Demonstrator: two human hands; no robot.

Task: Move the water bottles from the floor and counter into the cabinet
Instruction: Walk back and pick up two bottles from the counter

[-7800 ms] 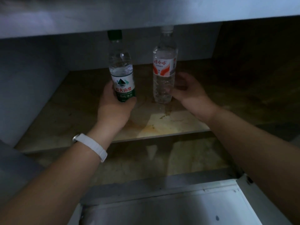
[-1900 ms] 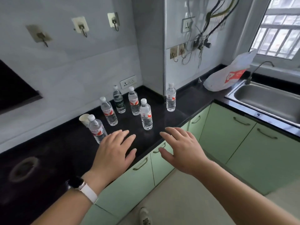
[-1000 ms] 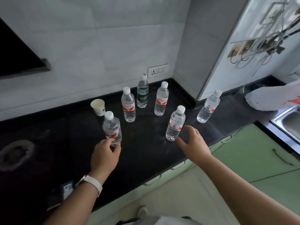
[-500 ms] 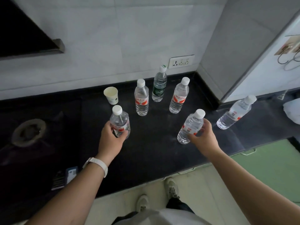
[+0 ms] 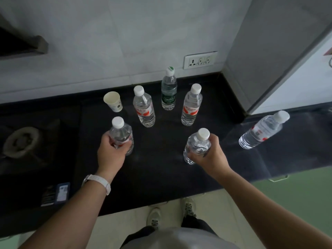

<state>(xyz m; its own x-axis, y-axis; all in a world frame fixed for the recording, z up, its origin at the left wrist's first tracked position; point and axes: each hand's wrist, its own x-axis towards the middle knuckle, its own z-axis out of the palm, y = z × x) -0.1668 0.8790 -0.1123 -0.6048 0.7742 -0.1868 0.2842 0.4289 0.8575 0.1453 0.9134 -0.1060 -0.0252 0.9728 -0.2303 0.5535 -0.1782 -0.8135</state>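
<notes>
Head view: compared with half a second earlier, both hands remain on the same two bottles, and the right hand (image 5: 209,155) has closed further round the right bottle (image 5: 197,144), where before its fingers lay at the side. A second ago that hand had not yet reached the bottle. The left hand (image 5: 111,153) grips the left bottle (image 5: 121,133) round its labelled middle, thumb on the near side, fingers curled round the far side, a white wristband (image 5: 98,181) on the wrist. The right hand holds its bottle below the shoulder, cap tilted slightly toward the right. Both forearms reach forward from the lower edge. Whether either base has left the black table (image 5: 161,177) cannot be told. Four more bottles stand free on the table: two red-labelled ones (image 5: 144,108) (image 5: 191,106), a green bottle (image 5: 168,92) between them nearer the wall, and a far bottle (image 5: 262,131) well apart at right. A paper cup (image 5: 113,101) stands just behind the left bottle.
</notes>
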